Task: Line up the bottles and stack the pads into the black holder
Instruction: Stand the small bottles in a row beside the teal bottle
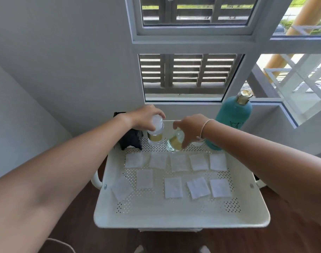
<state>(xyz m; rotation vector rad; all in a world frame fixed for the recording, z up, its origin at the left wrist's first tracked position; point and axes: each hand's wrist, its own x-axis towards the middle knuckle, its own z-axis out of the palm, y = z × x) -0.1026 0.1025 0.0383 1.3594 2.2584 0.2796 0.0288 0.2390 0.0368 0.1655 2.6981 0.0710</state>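
Note:
A white perforated cart tray (181,219) holds several square white pads (173,187) laid flat in two rows. At its far edge my left hand (144,116) grips the white cap of a small clear bottle (155,136) of yellowish liquid, standing upright. To its right my right hand (189,129) holds a second small clear bottle (175,142), tilted. A black holder (131,140) stands at the far left corner, partly behind my left arm. A tall teal bottle (233,117) with a gold cap stands at the far right corner.
The cart stands against a grey wall under a louvred window (187,73). White handles (96,179) stick out on both sides of the tray. Dark wooden floor shows around it, and my feet show below its near edge.

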